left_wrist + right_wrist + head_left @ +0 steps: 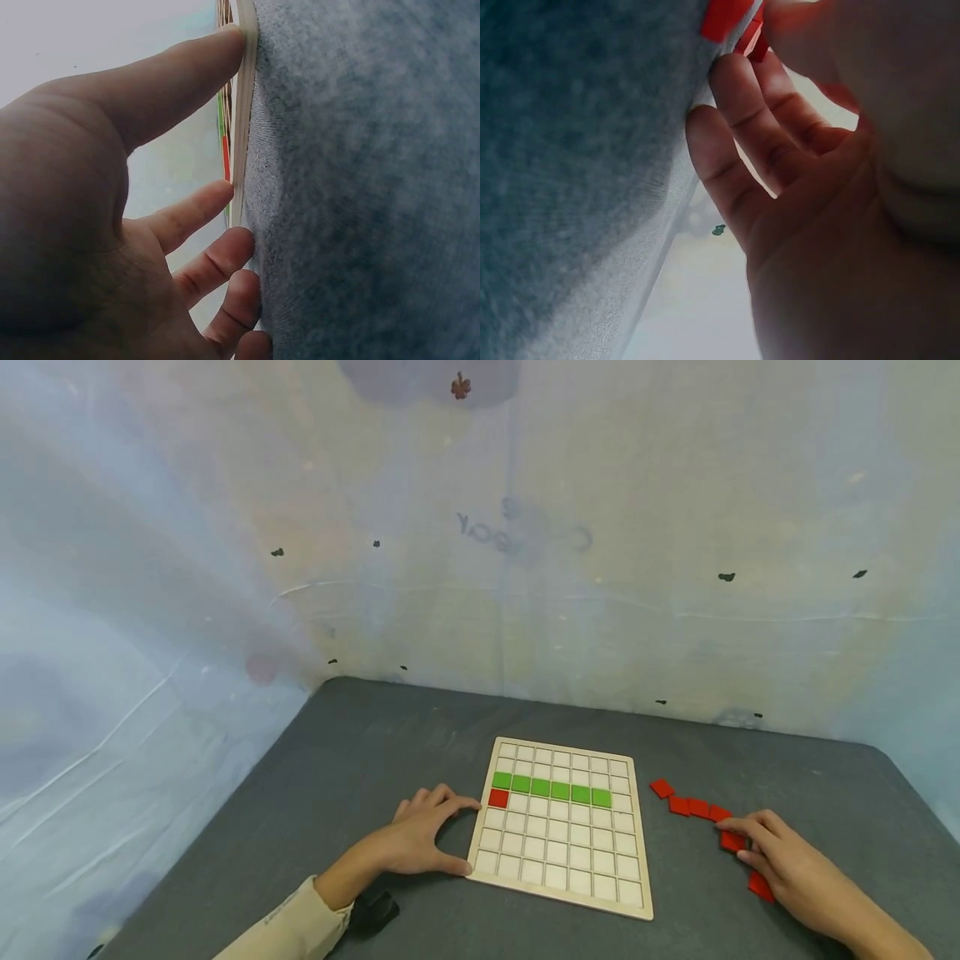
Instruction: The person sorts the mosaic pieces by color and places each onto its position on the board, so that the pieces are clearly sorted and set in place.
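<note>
A pale wooden grid board [558,897] lies flat on the dark table. A row of several green square tiles [560,790] crosses it, with one red tile [498,798] in the leftmost cell just below that row. My left hand [417,835] rests at the board's left edge, thumb and forefinger spread apart and touching the rim [244,112]. Right of the board, my right hand [795,868] pinches a red square tile [732,841] between thumb and forefinger, low over the table. Its other fingertips rest near the cloth in the right wrist view.
More red tiles [698,808] trail in a curved line from beside the board toward my right hand, with another red tile [761,886] beside the palm. Behind the dark table [405,735] hangs a pale sheet [525,610]. A black object [372,916] sits by my left wrist.
</note>
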{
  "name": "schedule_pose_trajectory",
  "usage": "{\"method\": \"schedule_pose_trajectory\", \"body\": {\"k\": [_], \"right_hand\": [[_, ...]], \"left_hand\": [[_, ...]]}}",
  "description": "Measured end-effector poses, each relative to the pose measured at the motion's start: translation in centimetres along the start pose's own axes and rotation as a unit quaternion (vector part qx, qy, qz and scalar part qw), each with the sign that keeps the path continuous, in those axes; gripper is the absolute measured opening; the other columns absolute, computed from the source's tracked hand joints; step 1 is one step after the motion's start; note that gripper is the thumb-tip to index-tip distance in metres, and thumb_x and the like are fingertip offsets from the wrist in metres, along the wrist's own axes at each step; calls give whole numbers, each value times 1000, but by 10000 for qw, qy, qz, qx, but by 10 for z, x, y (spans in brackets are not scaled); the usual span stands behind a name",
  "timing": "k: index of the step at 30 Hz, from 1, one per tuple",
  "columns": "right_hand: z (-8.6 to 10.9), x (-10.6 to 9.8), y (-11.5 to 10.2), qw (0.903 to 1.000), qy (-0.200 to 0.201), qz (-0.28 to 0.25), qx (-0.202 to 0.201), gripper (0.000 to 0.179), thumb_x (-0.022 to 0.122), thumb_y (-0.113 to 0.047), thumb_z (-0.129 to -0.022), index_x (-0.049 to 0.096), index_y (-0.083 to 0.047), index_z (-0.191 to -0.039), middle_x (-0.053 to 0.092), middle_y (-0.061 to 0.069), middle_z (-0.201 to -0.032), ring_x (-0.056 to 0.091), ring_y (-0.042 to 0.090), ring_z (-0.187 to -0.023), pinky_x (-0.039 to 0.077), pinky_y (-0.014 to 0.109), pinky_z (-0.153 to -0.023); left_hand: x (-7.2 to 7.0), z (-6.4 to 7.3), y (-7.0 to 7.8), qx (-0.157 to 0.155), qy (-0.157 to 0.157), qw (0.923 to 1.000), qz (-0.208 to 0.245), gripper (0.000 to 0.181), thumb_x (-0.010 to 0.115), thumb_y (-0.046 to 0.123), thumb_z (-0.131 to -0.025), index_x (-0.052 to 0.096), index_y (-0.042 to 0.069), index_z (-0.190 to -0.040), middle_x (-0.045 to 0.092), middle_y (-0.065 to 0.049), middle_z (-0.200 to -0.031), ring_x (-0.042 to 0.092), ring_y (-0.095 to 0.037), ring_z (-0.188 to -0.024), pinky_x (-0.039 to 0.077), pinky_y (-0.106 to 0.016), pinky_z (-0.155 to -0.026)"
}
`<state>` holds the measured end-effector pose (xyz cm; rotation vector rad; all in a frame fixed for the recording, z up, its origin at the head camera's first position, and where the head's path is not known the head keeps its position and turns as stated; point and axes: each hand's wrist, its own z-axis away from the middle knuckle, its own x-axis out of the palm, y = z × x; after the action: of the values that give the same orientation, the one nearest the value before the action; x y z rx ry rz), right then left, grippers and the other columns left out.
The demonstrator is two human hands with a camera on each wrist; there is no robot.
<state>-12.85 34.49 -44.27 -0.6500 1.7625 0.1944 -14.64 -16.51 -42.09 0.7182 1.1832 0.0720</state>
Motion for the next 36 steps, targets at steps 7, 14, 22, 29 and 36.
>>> {"method": "schedule_pose_trajectory", "body": {"k": [7,14,22,29,36], "right_hand": [[-4,-2,-8,9982,-399,6,451,36,72,-7,-89,64,-17,-123,54,-4,-104,38,-9,-74,36,20,-60],[-8,-3,-14,9963,-591,-2,619,36,71,-10,-91,64,-18,-125,55,-3,-107,40,-8,-74,37,21,-60],[-14,0,-21,9977,-491,182,425,38,74,-11,-89,64,-20,-124,55,-5,-107,42,-8,-76,39,21,-60],[-23,2,-30,9967,-608,67,532,36,72,-13,-90,64,-20,-125,56,-4,-109,43,-6,-78,40,22,-62],[-27,3,-37,9970,-601,74,484,37,70,-13,-92,61,-20,-127,54,-3,-109,42,-7,-76,38,21,-60]], "left_hand": [[-1,1,0,-38,16,10000,-49,81,81,56,-75,47,34,-145,46,5,-119,37,-16,-104,26,-39,-80],[0,2,0,-12,25,10000,-7,80,82,55,-75,47,35,-144,46,5,-119,37,-16,-103,27,-39,-81],[-1,2,2,-14,50,10000,-18,80,82,55,-75,47,36,-144,46,5,-119,37,-17,-103,26,-39,-81],[1,1,0,-11,42,10000,-29,79,81,56,-76,47,37,-144,45,6,-120,37,-16,-104,26,-39,-81],[2,-1,-3,-43,54,10000,-56,79,81,56,-75,46,39,-144,45,8,-120,36,-15,-102,25,-38,-81]]}}
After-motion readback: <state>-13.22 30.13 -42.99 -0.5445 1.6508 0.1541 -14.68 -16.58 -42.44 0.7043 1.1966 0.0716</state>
